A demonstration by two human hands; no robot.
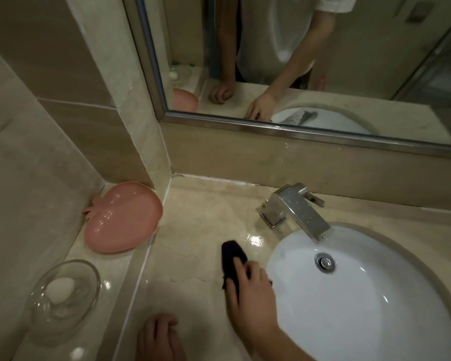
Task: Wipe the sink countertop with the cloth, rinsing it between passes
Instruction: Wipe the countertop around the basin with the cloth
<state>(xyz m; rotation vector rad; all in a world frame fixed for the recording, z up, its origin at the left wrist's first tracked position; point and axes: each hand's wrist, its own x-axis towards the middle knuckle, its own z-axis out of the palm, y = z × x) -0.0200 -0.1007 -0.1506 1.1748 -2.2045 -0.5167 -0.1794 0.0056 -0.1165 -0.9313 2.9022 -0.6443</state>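
The mirror (310,61) runs along the back wall and shows the person leaning in over the surface (193,225), which is pale stone with a wet sheen near the tap, so I'd judge a pass is underway on the strip left of the sink (362,295). The sink sits just right of the wiping, handy for a rinse. On the raised ledge (110,287) at left, the pink tray (123,217) leans into the corner and the glass dish (63,295) holds its soap (60,290), both apart from the wet stretch, likely kept out of the way. The tap (297,212) points into the sink; no water shows running. The right hand (250,287) reaches forward from the lower right, forearm low, fingers flattened on the dark cloth (232,254), pressing it to the surface beside the sink's rim. The left hand (159,337) rests at the front edge, fingers loosely curled, holding nothing, seemingly bracing the lean.
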